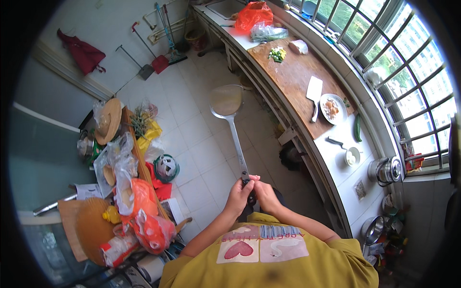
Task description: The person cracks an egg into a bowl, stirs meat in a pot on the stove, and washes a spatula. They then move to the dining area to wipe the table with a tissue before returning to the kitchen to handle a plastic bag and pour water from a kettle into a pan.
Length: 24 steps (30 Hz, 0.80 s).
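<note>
My left hand (pixel 238 197) is closed around the dark handle of a long metal wok spatula (pixel 236 138), its broad blade pointing away from me over the tiled floor. Against the same handle, from the right, rests my right hand (pixel 265 196), its fingers meeting the left ones; part of the handle is hidden between them. On the counter to the right lies a wooden cutting board (pixel 291 77) with a cleaver (pixel 314 90), a plate with eggshells (pixel 333 109), chopped green and white vegetables (pixel 277 54) and a piece of meat (pixel 298 47).
A white bowl (pixel 352 157), a green cucumber or similar vegetable (pixel 357 128) and a metal pot (pixel 385 171) stand or lie on the right counter. At left, a cluttered wooden shelf (pixel 144 171) holds plastic bags (pixel 153 230). A green-rimmed container (pixel 166 168) is beside it on the floor.
</note>
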Each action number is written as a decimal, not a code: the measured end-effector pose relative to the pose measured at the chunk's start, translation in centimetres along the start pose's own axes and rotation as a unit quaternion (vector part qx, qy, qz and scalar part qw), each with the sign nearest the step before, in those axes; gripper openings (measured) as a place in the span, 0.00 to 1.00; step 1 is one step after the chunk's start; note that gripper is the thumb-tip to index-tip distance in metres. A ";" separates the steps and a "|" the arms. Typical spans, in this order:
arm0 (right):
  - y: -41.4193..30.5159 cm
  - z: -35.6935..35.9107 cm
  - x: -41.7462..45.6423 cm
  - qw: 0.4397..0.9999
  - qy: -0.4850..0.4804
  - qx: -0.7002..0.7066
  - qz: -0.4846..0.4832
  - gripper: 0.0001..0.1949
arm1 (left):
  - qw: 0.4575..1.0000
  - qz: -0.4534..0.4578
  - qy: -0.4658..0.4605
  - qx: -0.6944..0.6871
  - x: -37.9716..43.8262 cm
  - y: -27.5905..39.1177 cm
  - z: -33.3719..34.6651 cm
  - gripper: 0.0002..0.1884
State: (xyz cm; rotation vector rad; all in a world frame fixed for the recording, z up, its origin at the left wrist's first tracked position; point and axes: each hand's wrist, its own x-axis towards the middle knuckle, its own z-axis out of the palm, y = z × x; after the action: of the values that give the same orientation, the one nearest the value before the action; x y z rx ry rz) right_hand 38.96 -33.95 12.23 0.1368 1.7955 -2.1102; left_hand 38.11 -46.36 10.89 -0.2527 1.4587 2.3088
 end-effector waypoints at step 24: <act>-24.5 -0.7 67.9 0.805 -0.107 -0.475 -0.340 0.07 | 0.926 0.063 0.282 -0.242 41.8 31.8 -26.1 0.10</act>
State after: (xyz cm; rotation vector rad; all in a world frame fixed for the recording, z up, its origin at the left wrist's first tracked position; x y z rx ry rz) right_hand -32.40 -44.60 14.33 -1.0927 2.7429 -1.1637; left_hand -14.60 -72.00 10.75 -1.0682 1.1109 2.8229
